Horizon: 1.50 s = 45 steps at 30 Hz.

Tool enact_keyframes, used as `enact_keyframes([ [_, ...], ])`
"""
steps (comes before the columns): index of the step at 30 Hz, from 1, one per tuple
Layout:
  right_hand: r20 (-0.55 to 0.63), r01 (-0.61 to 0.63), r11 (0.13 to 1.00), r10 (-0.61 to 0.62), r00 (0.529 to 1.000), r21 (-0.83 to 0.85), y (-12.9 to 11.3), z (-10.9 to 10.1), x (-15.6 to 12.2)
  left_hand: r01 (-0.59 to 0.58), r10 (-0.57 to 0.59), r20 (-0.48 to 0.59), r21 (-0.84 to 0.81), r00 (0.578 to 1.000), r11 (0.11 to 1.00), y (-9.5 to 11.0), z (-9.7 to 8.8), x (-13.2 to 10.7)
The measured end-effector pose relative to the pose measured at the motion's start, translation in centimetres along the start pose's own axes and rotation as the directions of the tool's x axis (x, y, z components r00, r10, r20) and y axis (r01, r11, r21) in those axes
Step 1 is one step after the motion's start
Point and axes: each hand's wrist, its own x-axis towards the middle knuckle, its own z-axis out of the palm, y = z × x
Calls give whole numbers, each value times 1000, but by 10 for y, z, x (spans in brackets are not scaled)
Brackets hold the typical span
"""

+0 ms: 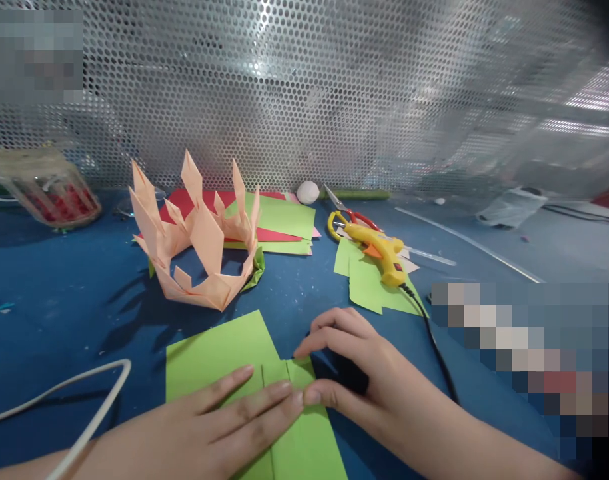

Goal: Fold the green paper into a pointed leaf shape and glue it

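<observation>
A sheet of light green paper lies on the blue table, with a folded green paper strip creased over its right side. My left hand rests flat on the green paper, fingers stretched out and pressing on the folds. At the strip's upper right edge, my right hand is curled, its thumb on the paper by the left fingertips and its index finger at the top edge. Beyond the hands stands a peach paper crown with pointed folded tips. A green folded piece sits against its right side.
A yellow glue gun with a black cord lies on green scraps, near scissors. Stacked coloured paper and a white ball lie behind. A jar, white cable and perforated metal panel surround the area.
</observation>
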Motion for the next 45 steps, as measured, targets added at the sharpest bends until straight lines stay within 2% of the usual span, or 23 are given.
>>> enact_keyframes([
  [5,-1,-69,995,69,998,75,-3,2,4,6,-5,21,-37,1000,999,0,1,0],
  [11,70,-78,992,72,995,99,-4,-4,6,-30,22,-78,-104,997,994,-6,13,-6],
  [17,-2,-87,995,87,996,57,-7,0,8,-39,38,-11,-104,999,994,-5,7,-4],
  [23,-24,-51,998,51,998,-20,-6,8,8,-79,54,-116,-222,992,972,-6,14,-8],
  [26,-36,-27,998,25,999,-58,-5,10,8,-150,107,-181,-247,978,957,-10,17,-9],
  [28,-45,-22,997,19,999,-73,-5,10,8,-197,144,-219,-245,965,949,-13,16,-10],
  [31,-59,-15,996,10,998,-92,-6,9,8,-202,147,-218,-261,965,944,-15,11,-9],
  [38,-87,10,991,-22,996,-136,-7,10,10,-174,99,-175,-495,980,851,-15,-1,-6],
  [41,-100,57,988,-72,992,-146,-7,10,8,-195,120,-193,-439,974,877,-14,-4,-7],
  [45,-39,218,962,-227,973,-167,-7,9,2,-244,198,-198,-243,960,939,-15,-7,-6],
])
